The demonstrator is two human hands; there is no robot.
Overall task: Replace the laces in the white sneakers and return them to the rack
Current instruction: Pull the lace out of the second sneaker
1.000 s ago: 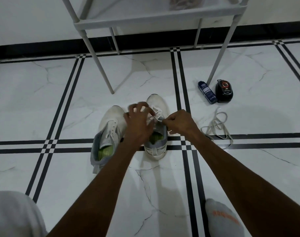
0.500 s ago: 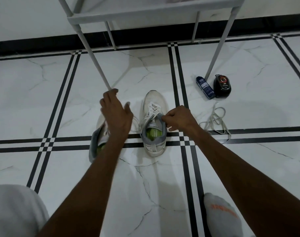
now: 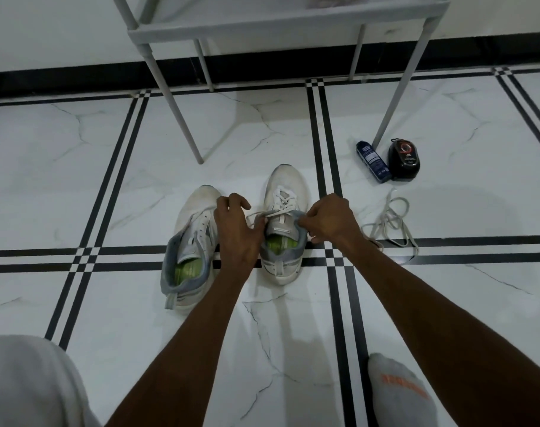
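Two white sneakers with grey collars and green insoles stand side by side on the tiled floor. The right sneaker has a white lace crossed through its eyelets. The left sneaker shows bare eyelets. My left hand sits between the two shoes, pinching one end of that lace near the tongue. My right hand grips the other lace end at the right side of the collar. A loose pile of greyish laces lies on the floor to the right.
The grey rack stands behind the shoes, its front legs landing close by. A blue bottle and a black container lie by the right leg. My socked foot and my knee frame the bottom.
My left hand swung out over the left sneaker half a second ago and has come back to the right sneaker's lace. My right hand stayed at the collar.
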